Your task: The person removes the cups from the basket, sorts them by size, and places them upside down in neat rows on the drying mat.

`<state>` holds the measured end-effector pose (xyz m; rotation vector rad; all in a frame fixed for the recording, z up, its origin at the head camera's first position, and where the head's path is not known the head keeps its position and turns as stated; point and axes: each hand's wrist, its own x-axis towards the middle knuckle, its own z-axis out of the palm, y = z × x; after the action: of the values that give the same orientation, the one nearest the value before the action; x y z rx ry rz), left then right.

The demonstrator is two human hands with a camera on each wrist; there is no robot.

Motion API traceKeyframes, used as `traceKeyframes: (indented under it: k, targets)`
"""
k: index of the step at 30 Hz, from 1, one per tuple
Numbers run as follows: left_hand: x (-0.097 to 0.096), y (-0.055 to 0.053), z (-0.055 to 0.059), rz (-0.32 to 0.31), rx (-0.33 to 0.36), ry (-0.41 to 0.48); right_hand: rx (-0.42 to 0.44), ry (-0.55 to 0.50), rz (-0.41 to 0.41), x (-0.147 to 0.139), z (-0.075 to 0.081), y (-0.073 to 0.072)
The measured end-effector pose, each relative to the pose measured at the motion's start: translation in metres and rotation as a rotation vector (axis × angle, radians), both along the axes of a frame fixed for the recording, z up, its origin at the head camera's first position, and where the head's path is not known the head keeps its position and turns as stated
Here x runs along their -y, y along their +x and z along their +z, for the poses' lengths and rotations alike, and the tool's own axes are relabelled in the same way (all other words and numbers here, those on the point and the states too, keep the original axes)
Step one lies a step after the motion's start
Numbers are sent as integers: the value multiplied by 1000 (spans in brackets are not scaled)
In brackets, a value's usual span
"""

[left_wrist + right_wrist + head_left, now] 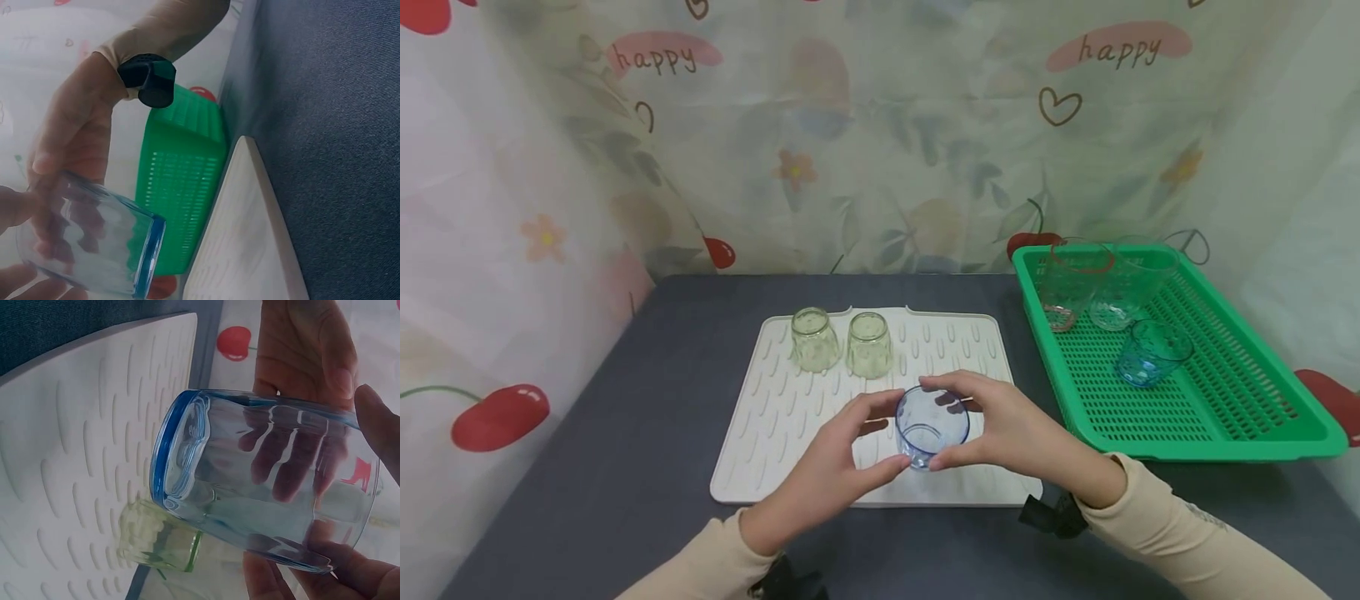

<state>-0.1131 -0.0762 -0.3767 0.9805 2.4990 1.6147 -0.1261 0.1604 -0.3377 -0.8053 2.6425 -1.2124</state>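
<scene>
Between my two hands is a clear blue-tinted drinking glass (pixel 922 437), mouth up, with a thicker blue base (pixel 164 450). My left hand (pixel 856 452) grips it from the left, thumb in front and fingers behind. From the right, my right hand (pixel 1011 427) holds the same glass near its rim. The right wrist view shows the glass base apart from the white ridged drying mat (pixel 94 425). Two greenish glasses, a left one (pixel 815 340) and a right one (pixel 869 346), stand mouth down on the mat's back left part.
A green perforated basket (pixel 1180 454) stands at the right of the dark table (pixel 617 417). Inside are a tall red-rimmed glass (pixel 1067 283), another tall clear glass (pixel 1131 287) and a tilted blue glass (pixel 1150 354). A printed curtain (pixel 880 167) hangs behind.
</scene>
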Motion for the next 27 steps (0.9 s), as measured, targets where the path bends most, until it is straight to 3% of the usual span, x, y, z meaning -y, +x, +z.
traceKeyframes:
  k: [12,17,27]
  targets:
    - [-5,-2,-7,-10,12,41,6,28,-28,7,-4,5]
    - [-6,-2,-8,18,18,34,-16,35,-28,10,-5,5]
    - [-2,-2,-8,67,-44,109,-19,-13,-20,12,-4,7]
